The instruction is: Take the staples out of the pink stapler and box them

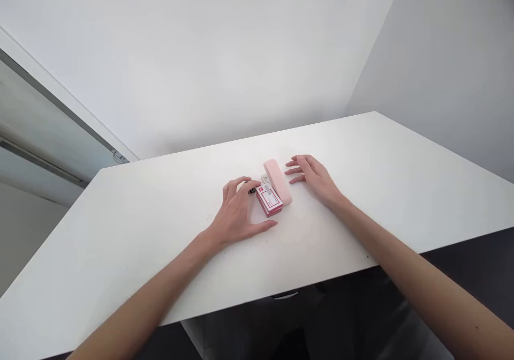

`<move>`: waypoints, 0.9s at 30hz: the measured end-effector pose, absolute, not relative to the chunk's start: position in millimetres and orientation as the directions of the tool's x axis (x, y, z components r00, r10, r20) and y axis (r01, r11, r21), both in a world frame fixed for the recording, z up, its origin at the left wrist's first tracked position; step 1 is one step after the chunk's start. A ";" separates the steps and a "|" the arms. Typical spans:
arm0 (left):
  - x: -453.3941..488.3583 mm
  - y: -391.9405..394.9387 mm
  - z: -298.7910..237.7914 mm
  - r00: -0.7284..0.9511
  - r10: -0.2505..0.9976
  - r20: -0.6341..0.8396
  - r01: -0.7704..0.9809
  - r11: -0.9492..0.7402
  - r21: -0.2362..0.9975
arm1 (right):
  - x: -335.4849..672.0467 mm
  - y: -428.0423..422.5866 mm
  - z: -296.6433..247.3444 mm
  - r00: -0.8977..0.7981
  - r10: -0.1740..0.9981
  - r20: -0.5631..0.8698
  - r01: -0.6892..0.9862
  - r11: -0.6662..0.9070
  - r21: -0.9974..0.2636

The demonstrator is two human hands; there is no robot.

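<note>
A pink stapler [278, 180] lies on the white table [160, 226], angled away from me. Against its left side sits a small red and white box [269, 200] of staples. My left hand [236, 212] rests on the table just left of the box, fingers curved and apart, thumb reaching toward the box's near end; a small dark thing shows under its fingertips. My right hand [311, 175] lies flat on the table right of the stapler, fingers stretched toward it, holding nothing.
White walls stand behind and to the right of the table. A window frame [60, 113] runs along the left. The table's near edge [281, 290] crosses just below my forearms, with dark space under it.
</note>
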State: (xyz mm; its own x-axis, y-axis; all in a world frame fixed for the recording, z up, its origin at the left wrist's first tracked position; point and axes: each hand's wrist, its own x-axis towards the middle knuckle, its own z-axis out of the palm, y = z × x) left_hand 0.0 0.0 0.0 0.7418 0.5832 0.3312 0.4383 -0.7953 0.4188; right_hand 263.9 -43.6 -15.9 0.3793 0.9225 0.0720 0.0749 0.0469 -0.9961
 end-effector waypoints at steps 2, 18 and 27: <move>1.3 1.0 -3.1 0.740 0.582 0.337 0.456 -0.803 0.385 | 262.9 -44.6 -15.3 0.381 0.921 0.079 0.067 0.058 -0.996; 6.2 0.5 0.5 0.715 0.538 0.447 0.403 -0.839 0.366 | 264.5 -46.0 -15.3 0.380 0.920 0.095 0.075 0.072 -0.995; -43.2 17.8 19.9 0.619 0.606 0.499 0.482 -0.795 0.367 | 264.1 -47.6 -16.5 0.385 0.920 0.075 0.085 0.046 -0.995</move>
State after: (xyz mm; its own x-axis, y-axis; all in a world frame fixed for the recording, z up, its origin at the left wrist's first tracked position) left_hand -43.2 17.8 19.9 0.6193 0.6061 0.4991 0.4823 -0.7953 0.3673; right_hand 264.1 -47.6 -16.5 0.3846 0.9200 0.0754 0.0852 0.0459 -0.9953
